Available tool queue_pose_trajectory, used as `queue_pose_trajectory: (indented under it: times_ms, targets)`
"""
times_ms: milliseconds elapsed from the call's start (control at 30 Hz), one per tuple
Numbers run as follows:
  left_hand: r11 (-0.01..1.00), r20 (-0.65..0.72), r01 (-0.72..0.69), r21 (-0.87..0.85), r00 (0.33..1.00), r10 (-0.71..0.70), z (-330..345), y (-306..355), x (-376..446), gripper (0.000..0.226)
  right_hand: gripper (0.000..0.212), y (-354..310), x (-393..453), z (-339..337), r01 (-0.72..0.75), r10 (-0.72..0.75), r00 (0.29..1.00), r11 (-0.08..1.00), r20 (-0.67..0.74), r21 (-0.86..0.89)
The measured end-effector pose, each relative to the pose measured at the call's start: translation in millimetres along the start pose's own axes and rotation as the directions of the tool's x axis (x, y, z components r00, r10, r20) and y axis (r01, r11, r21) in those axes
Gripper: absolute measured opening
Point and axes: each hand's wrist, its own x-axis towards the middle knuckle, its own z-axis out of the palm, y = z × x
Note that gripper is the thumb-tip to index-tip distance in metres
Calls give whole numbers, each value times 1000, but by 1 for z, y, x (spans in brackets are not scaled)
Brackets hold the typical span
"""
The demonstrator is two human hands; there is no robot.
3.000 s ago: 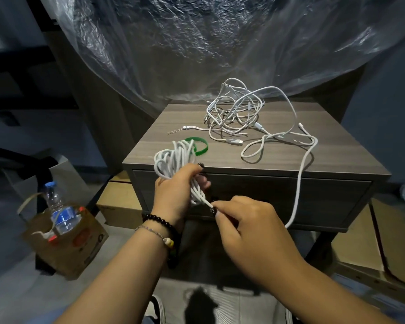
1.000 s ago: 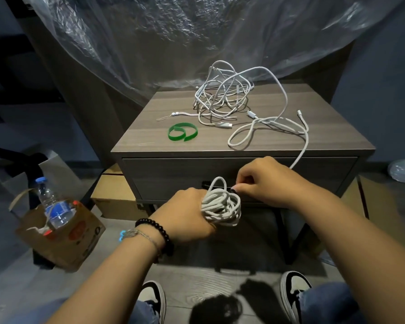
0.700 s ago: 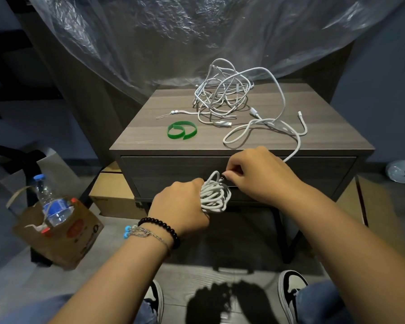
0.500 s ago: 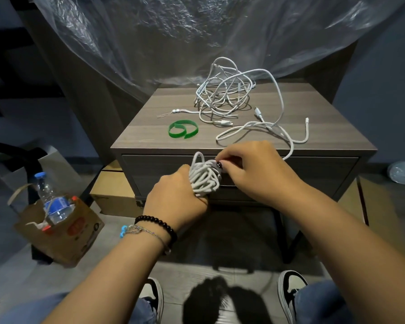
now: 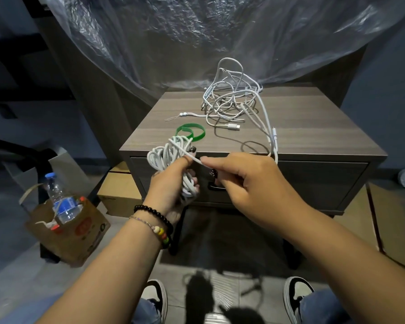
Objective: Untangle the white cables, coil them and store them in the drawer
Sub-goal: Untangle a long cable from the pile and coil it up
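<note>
A person's left hand (image 5: 173,183) grips a bundle of coiled white cable (image 5: 171,157) in front of a grey wood-grain bedside desk (image 5: 313,118), fingers curled round the loops. The right hand (image 5: 241,183) pinches the loose strand of the same white cable between thumb and forefinger just beside the bundle; the strand runs up over the desk's front edge to a tangled heap of thin white cables (image 5: 229,99) lying toward the back of the desk top. A flat green looped strap (image 5: 192,133) rests on the desk near its front edge, just behind the bundle. The dark drawer front (image 5: 313,183) below is closed. A brown paper bag holding a clear plastic water bottle (image 5: 61,204) stands on the floor to the left.
</note>
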Motion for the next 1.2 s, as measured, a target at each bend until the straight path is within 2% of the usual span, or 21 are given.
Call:
queue_pose_trajectory:
  times_ms: [67,133,300,400,533,733,833,1000,1100,1200]
  targets:
    - [995,90,57,-85,995,-49,1,0,-1,7,46,2,0,0,-16,16,1000,1000,7,-8]
    - [992,167,78,-99,984,-61,1,1,-3,2,46,4,0,-1,-24,24,1000,1000,-9,-11]
    - [990,343,101,-95,937,-63,-4,4,-9,25,47,8,0,-2,-38,37,998,999,-60,-6]
    - [998,394,29,-61,919,-3,-5,3,-13,30,48,10,-1,-2,-37,37,997,999,-64,-1]
    - [998,396,-13,-61,918,36,-6,0,-13,31,48,12,-1,-2,-5,5,999,1000,-54,-14]
    - [984,451,129,-126,891,-59,-10,1,-7,35,44,12,-2,2,-1,4,998,999,-57,42]
    - [975,444,139,-171,895,-50,-9,2,-6,42,42,12,-3,7,7,-5,999,998,-43,64]
    - [987,400,93,-132,916,-33,-2,-5,-7,27,41,9,-7,11,34,-34,999,999,32,15]
    - [980,323,100,-171,946,-40,4,-14,-8,9,40,3,-9,11,114,-106,989,991,108,-75]
    - [984,187,98,-148,980,-69,4,-21,-5,9,36,-6,-13,17,240,-211,965,951,155,-195]
